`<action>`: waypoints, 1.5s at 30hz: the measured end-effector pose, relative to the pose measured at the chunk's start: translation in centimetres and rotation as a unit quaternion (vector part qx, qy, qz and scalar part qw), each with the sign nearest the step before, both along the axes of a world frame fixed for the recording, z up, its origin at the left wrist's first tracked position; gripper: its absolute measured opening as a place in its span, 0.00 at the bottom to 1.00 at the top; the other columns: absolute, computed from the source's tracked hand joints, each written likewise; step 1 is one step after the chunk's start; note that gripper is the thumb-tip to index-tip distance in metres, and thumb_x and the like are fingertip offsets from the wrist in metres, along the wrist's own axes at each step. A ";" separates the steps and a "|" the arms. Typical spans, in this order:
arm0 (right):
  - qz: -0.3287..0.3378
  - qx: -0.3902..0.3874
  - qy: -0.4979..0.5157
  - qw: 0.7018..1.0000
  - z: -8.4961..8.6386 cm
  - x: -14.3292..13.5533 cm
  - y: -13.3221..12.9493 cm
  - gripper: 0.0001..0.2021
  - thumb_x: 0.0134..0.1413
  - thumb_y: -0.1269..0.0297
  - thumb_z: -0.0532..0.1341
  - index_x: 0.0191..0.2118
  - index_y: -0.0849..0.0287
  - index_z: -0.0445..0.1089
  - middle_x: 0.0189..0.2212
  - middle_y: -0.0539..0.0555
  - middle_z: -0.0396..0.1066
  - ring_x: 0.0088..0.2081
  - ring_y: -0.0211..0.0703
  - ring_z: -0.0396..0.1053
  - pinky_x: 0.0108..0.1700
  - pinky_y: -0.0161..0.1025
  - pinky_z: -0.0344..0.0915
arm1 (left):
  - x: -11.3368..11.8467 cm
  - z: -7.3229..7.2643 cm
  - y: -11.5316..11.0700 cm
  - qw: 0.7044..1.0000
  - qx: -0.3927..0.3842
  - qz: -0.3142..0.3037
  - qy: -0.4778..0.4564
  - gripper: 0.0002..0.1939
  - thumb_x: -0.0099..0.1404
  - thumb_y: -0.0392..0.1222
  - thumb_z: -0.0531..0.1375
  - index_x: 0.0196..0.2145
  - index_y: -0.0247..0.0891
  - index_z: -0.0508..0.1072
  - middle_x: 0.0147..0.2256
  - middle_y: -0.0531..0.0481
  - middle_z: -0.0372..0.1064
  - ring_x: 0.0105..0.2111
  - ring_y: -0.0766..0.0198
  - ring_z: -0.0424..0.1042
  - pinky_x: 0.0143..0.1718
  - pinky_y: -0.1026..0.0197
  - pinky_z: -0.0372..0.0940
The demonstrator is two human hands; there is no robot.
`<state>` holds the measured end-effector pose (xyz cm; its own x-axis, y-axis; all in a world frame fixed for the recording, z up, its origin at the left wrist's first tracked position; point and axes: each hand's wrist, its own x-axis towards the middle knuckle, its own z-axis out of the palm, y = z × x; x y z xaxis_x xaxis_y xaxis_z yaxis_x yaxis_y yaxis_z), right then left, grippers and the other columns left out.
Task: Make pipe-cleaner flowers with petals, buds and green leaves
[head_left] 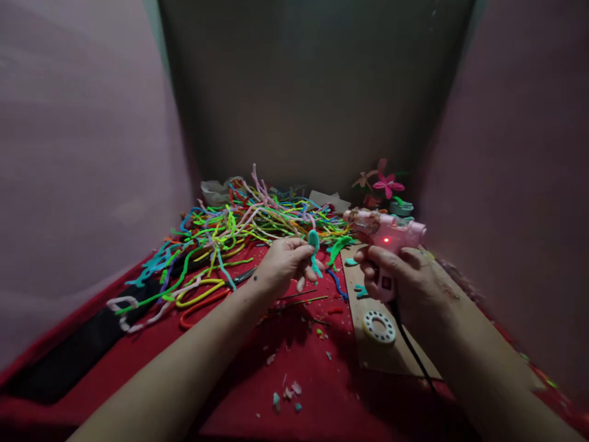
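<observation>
the left hand (289, 261) pinched a teal piece (313, 240) between thumb and fingers, its rounded end above the fingertips and its tail below. the right hand (405, 270) gripped the handle of a pink glue gun (396, 229), nozzle apart from the piece. pipe cleaners (257, 218) lay heaped on the far side.

front cloth (230, 405): passable, low scraps (288, 391); pipe-cleaner heap (248, 215): bars back left; black cord (409, 341): slants across cardboard (386, 361)

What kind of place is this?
It looks like a craft table, perhaps in a little booth. You can see a heap of colourful fuzzy stems, what looks like a pink glue gun, and a bright pink flower.
</observation>
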<state>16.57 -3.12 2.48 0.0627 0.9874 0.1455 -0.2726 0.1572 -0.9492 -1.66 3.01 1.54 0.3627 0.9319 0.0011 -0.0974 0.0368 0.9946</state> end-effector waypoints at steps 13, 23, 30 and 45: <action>0.004 0.067 -0.197 0.978 -2.8 -0.9 0.5 0.12 0.48 0.60 0.61 0.40 0.56 0.69 0.24 0.50 0.68 0.23 0.37 0.62 0.23 0.33 0.59 | -0.2 -2.0 0.8 0.995 -0.051 -0.028 -0.083 0.06 0.57 0.37 0.56 0.24 0.34 0.64 0.12 0.56 0.62 0.07 0.74 0.54 0.08 0.71 0.50; 0.000 0.081 -0.197 0.977 -2.2 -1.1 0.1 0.20 0.49 0.62 0.60 0.51 0.54 0.66 0.24 0.49 0.67 0.22 0.37 0.58 0.21 0.33 0.57 | -0.1 -2.0 0.4 0.997 -0.052 -0.021 -0.050 0.08 0.58 0.36 0.56 0.22 0.35 0.63 0.12 0.56 0.61 0.07 0.74 0.55 0.08 0.71 0.50; 0.005 0.099 -0.206 0.974 -2.1 -1.4 0.1 0.20 0.50 0.63 0.59 0.51 0.52 0.66 0.28 0.51 0.69 0.23 0.36 0.60 0.20 0.32 0.59 | -0.2 -2.3 0.6 0.997 -0.046 -0.029 -0.054 0.08 0.57 0.37 0.57 0.22 0.35 0.62 0.12 0.55 0.61 0.07 0.73 0.54 0.08 0.70 0.50; -0.003 0.093 -0.203 0.975 -2.0 -1.4 0.0 0.20 0.48 0.65 0.60 0.50 0.54 0.68 0.29 0.53 0.71 0.22 0.36 0.62 0.18 0.33 0.59 | -0.3 -1.9 0.5 0.998 -0.049 -0.019 -0.017 0.07 0.58 0.36 0.56 0.22 0.35 0.64 0.12 0.55 0.62 0.07 0.74 0.54 0.09 0.70 0.49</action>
